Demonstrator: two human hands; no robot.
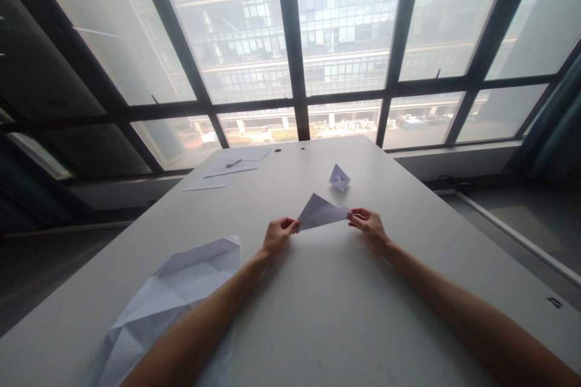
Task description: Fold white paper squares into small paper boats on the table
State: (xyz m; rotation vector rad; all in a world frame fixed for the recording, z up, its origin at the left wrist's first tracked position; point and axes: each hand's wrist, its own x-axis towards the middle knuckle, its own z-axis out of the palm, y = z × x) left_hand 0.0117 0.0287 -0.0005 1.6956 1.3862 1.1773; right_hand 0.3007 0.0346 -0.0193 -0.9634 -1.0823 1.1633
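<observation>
A folded paper triangle (pixel 321 213) is stretched between my two hands, its peak pointing away from me. My left hand (pixel 279 234) pinches its left corner between thumb and fingers. At the right corner, my right hand (pixel 368 228) has a similar closed grip. Just beyond the triangle, a small folded paper boat (pixel 339 178) stands on the white table (pixel 313 314). A large creased sheet of paper (pixel 181 284) lies to the left, partly covered by my left forearm.
Several flat paper sheets (pixel 213 175) lie at the far left of the table, with a small pen-like white object (pixel 233 162) on top. A round dark hole (pixel 278 150) sits near the far edge. Tall framed windows (pixel 297 60) rise behind the table.
</observation>
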